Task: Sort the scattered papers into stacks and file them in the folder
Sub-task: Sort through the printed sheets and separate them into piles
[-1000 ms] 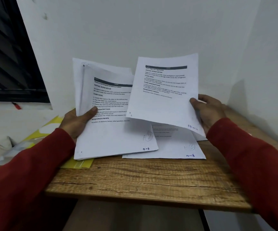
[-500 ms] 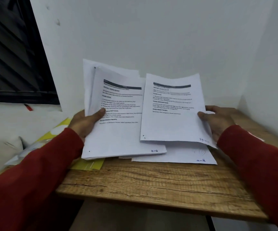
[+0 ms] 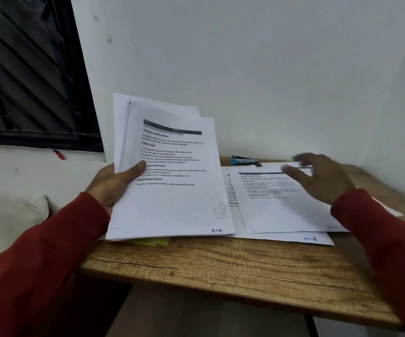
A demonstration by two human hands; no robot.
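Left hand (image 3: 114, 183): grips a tilted stack (image 3: 170, 190) at its left edge, thumb on the top page.
Right hand (image 3: 318, 178): blurred, fingers spread and holding nothing, over the flat sheets (image 3: 281, 215).
Folder (image 3: 153, 241): yellow, under the stack.
Stapler (image 3: 242, 161): blue, by the wall.
Table (image 3: 221, 271): wooden.

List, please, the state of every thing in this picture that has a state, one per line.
Left hand: grips the tilted stack of white printed papers.
Right hand: open, blurred, above the loose white printed sheets.
Loose white printed sheets: lying flat, overlapping, on the wooden table.
Yellow folder: mostly hidden under the stack.
Blue stapler: lying by the wall, untouched.
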